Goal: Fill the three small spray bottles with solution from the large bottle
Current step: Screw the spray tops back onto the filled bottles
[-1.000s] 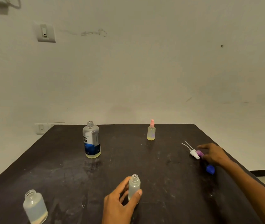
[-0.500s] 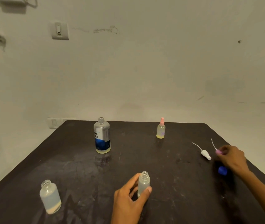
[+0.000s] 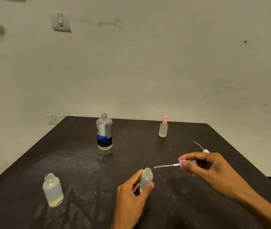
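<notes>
Two bare hands work over the near half of a dark, scuffed table (image 3: 85,162). Nearest the camera, the left hand (image 3: 131,197) wraps a small frosted spray bottle (image 3: 146,180) that stands upright and uncapped on the tabletop, thumb tip pressed to its right side and the other fingers curled round its left, so the bottle is pinched between them. Just right of it and a little higher, the right hand (image 3: 207,169) pinches a purple spray pump head (image 3: 186,162) between thumb and fingertips, the remaining fingers curled in; the pump lies nearly level in the air, and its thin clear dip tube (image 3: 164,166) points left with its tip just beside the open neck of the held bottle, not yet inside. At the same depth but well to the left, a wider frosted bottle (image 3: 52,190) stands uncapped and alone, with pale liquid showing in its base. Behind the right hand, a white pump head (image 3: 205,151) lies on the table, mostly hidden by the knuckles, its curved tube arcing off to the left. Farther back, toward the middle of the table, the large bottle (image 3: 104,132) stands upright with its cap off, a silver and blue label round it and a shallow band of yellowish solution at the bottom. Well apart to its right, near the far edge, a small bottle with a pink pump (image 3: 163,127) already fitted stands upright, holding yellowish liquid. Beyond the table rises a pale wall (image 3: 164,63) carrying a light switch (image 3: 61,22).
</notes>
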